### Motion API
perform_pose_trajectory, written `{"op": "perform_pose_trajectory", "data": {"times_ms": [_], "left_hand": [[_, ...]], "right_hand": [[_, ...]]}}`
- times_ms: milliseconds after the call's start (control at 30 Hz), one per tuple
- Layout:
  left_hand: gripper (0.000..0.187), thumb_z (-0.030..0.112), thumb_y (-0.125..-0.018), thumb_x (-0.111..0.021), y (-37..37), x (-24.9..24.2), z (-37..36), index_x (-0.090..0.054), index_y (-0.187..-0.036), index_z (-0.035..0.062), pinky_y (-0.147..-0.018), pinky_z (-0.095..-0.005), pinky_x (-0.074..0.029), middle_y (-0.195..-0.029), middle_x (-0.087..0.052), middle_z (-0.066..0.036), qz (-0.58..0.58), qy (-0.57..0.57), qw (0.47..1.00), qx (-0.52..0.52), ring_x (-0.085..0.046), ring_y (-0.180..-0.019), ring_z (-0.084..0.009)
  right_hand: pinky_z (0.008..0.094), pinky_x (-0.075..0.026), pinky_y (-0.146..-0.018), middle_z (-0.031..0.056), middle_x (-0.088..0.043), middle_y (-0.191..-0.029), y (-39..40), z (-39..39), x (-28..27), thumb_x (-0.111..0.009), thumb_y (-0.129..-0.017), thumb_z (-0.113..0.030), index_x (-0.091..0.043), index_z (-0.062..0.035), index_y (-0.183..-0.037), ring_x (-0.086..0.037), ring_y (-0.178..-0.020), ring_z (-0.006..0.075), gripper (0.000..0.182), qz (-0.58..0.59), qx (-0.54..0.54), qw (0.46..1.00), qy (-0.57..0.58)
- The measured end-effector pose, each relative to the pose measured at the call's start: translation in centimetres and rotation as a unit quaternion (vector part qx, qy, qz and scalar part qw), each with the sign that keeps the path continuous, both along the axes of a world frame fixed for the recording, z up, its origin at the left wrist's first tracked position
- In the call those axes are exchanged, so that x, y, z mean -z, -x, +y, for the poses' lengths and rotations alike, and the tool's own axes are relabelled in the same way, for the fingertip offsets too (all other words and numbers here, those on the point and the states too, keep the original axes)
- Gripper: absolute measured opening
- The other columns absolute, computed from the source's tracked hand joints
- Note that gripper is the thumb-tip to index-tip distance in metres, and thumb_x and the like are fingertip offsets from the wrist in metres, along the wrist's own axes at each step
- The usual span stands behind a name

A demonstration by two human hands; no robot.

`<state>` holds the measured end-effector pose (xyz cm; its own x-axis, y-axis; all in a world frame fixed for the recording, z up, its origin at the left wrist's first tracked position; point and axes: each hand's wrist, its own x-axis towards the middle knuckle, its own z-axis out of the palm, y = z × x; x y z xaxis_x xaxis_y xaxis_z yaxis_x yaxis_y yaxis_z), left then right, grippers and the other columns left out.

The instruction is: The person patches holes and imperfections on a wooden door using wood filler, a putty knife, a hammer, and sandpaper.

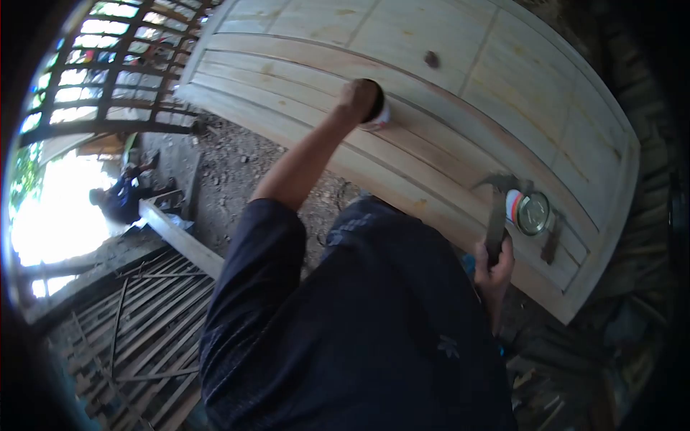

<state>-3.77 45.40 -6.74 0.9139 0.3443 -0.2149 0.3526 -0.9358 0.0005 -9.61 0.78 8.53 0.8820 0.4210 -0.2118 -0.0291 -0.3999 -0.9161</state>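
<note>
My left hand (355, 100) is wrapped around the side of an open can (380, 115) with a dark inside and a pale label, over the wooden door panel (287, 85). In my right hand (496, 274), a claw hammer (496, 223) is held by its handle, its head pointing away from me above the panel's near right part. Just beyond the hammer a round tin with a metal lid (533, 213) lies on the panel. A small brown tool (552, 244), perhaps a brush, is beside the tin. Farther off sits a small dark lump (431, 59).
Bare, gravelly ground (237, 165) shows left of the panel. A pale wooden beam (180, 237) and a stack of wooden slats (154, 316) lie at the lower left. A seated person (129, 197) is in the background, near a wooden lattice (118, 68).
</note>
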Motion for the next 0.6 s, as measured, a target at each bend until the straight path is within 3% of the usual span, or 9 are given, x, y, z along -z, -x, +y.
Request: {"op": "perform_pose_trajectory", "data": {"times_ms": [167,300,600], "left_hand": [[0.014,0.009,-0.086,-0.063,0.8,-0.7,-0.2,-0.077,-0.089,0.0066,-0.075,-0.0447,-0.061,-0.096,-0.075,-0.021,-0.056,-0.016,0.998,0.009,-0.075,-0.090,-0.0355],[0.013,0.005,-0.083,-0.063,1.0,-1.7,-0.1,-0.075,-0.087,0.0038,-0.076,-0.0480,-0.061,-0.093,-0.074,-0.023,-0.100,-0.003,0.994,0.048,-0.074,-0.090,-0.0398],[0.014,0.004,-0.078,-0.066,1.5,-2.4,0.6,-0.074,-0.089,0.0019,-0.078,-0.0513,-0.059,-0.089,-0.072,-0.026,-0.114,0.032,0.992,0.040,-0.072,-0.089,-0.0437]], "right_hand": [[0.0270,-0.046,-0.070,0.0031,-0.059,-0.082,0.5,-1.2,1.4,-0.067,-0.097,-0.015,-0.057,0.0003,-0.111,-0.054,-0.075,0.0097,0.022,-0.029,0.020,0.999,0.012],[0.0268,-0.045,-0.067,0.0013,-0.058,-0.080,0.8,-1.9,2.6,-0.067,-0.096,-0.013,-0.058,0.0014,-0.118,-0.051,-0.070,0.0087,0.027,-0.044,0.030,0.999,-0.003],[0.0305,-0.049,-0.073,0.0071,-0.063,-0.086,0.9,-2.5,3.9,-0.066,-0.097,-0.014,-0.058,0.0022,-0.120,-0.059,-0.077,0.0128,0.030,-0.016,0.017,0.999,0.026]]}}
